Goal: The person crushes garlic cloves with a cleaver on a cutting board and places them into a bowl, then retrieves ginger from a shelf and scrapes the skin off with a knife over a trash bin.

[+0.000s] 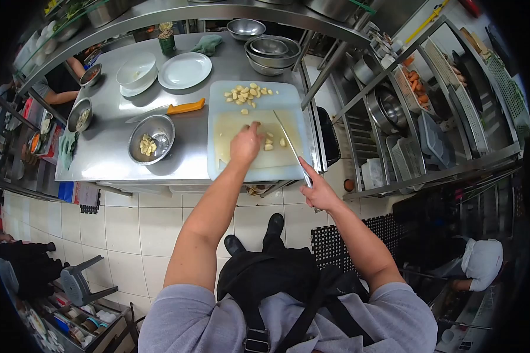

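Note:
My right hand [319, 189] is wrapped round the handle of a long kitchen knife [288, 133], its blade pointing away over the right part of the cutting board [219, 94]. Above the middle of the same board is my left hand [246, 144], slightly blurred, with its fingers drawn together; whatever they may hold is hidden. A few loose garlic cloves [268, 146] lie between that hand and the blade. Farther back on the board sits a pile of peeled garlic cloves [250, 92]. Left of the board, a steel bowl [166, 126] contains pale garlic pieces [148, 145].
An orange-handled knife [185, 106] lies left of the board. Behind it are a white plate [185, 71], a white bowl [136, 70] and stacked steel bowls [271, 59]. A metal rack [436, 173] stands at right. Other people work at the sides, including one in white [482, 262].

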A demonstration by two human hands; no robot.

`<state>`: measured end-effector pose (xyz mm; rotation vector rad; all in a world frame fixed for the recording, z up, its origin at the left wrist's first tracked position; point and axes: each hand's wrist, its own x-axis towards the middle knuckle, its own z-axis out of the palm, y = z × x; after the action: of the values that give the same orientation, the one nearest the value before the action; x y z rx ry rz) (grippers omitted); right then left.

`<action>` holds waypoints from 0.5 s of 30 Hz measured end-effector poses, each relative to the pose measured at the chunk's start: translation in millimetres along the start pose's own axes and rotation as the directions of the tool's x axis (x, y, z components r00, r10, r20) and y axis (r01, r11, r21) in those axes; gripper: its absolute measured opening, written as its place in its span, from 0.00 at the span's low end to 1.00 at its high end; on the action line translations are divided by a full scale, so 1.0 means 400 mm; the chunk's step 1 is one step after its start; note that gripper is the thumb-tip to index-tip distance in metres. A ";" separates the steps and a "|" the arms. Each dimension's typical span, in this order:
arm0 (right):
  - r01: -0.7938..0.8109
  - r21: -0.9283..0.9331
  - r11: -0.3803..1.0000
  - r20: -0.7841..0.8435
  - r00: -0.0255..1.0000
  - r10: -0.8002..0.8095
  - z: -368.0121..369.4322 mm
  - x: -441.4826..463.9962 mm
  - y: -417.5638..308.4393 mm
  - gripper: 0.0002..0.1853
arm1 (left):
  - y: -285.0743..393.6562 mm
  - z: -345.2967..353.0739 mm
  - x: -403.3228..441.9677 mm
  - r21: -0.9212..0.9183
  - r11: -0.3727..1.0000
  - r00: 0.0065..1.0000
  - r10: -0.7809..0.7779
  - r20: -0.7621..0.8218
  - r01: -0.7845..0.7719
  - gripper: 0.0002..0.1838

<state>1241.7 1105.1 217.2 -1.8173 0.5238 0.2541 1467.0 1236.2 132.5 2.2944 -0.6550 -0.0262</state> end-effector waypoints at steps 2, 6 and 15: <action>-0.049 0.056 0.997 -0.024 0.998 0.050 0.012 -0.001 0.016 0.48 | -0.011 -0.005 0.059 0.028 0.999 0.999 0.044 0.022 -0.044 0.15; -0.033 0.120 0.992 -0.035 0.999 0.037 0.034 0.004 0.037 0.47 | -0.042 0.022 0.130 0.184 0.977 0.970 0.057 0.238 -0.103 0.19; 0.159 -0.288 0.944 -0.007 0.986 -0.168 0.042 0.034 0.081 0.48 | -0.081 0.035 0.002 -0.167 0.985 0.999 0.041 -0.024 -0.045 0.12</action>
<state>1239.9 1110.6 178.6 -2.1385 0.3681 0.1958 1479.3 1245.9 100.8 2.1156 -0.6659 -0.0356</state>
